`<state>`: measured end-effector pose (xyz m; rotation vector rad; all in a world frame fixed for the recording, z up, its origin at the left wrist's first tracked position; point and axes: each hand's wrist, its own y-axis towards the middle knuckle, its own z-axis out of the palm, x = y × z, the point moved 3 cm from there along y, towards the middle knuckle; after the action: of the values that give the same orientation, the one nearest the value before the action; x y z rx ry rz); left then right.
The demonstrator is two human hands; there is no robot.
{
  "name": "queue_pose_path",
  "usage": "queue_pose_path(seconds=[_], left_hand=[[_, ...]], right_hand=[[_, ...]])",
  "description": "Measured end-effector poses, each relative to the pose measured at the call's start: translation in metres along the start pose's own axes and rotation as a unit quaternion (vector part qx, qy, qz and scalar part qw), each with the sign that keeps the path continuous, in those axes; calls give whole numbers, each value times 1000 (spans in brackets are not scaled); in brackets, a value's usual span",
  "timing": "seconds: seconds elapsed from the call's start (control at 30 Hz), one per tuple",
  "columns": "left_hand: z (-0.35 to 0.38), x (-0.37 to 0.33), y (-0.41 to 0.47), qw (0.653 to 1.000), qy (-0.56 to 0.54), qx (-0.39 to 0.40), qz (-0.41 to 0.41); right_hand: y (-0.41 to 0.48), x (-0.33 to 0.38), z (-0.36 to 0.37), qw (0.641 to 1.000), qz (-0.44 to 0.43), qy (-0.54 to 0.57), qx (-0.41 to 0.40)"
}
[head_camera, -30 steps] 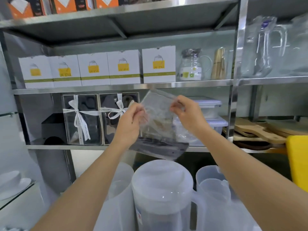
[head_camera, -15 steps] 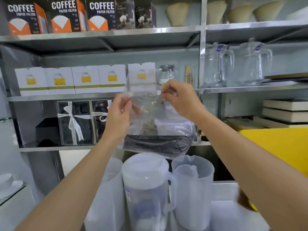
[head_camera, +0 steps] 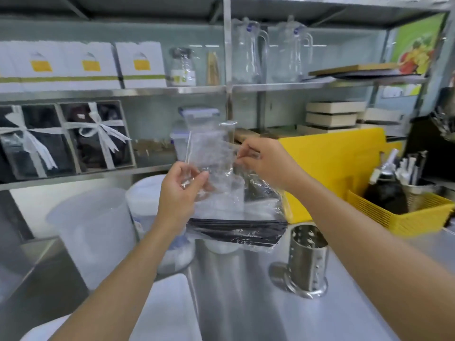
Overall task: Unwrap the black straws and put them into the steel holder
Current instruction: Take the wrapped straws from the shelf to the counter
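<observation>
Both hands, left [head_camera: 181,190] and right [head_camera: 266,161], pinching bag [head_camera: 216,168]; straws [head_camera: 236,230] inside, wrapped. Holder [head_camera: 306,257] empty.

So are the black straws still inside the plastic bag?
Yes, still inside. The black straws lie across the bottom of the plastic bag, which both hands hold above the counter. The steel holder looks empty.

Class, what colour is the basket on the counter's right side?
Yellow: the slatted plastic basket beside the steel holder, seen in the head view.
</observation>
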<state>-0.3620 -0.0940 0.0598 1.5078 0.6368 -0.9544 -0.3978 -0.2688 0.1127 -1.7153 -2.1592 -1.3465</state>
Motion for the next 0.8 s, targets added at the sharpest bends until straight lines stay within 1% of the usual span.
queue_pose_path(seconds=[0.17, 0.37, 0.47, 0.6, 0.73, 0.8], left_hand=[[45, 19, -34, 999, -11, 33, -40], [102, 34, -60, 997, -11, 45, -66], [136, 43, -70, 995, -6, 38, -88], [185, 53, -80, 995, 7, 18, -99], [232, 62, -94, 995, 16, -6, -94], [248, 65, -102, 995, 6, -5, -95]], right_hand=[[-50, -34, -23, 998, 54, -4, 20], [-86, -79, -59, 996, 82, 4, 40], [-93, -107, -80, 994, 89, 0, 69], [-101, -140, -109, 992, 77, -5, 99], [-115, -174, -133, 991, 75, -9, 109], [-123, -189, -141, 989, 71, -33, 122]])
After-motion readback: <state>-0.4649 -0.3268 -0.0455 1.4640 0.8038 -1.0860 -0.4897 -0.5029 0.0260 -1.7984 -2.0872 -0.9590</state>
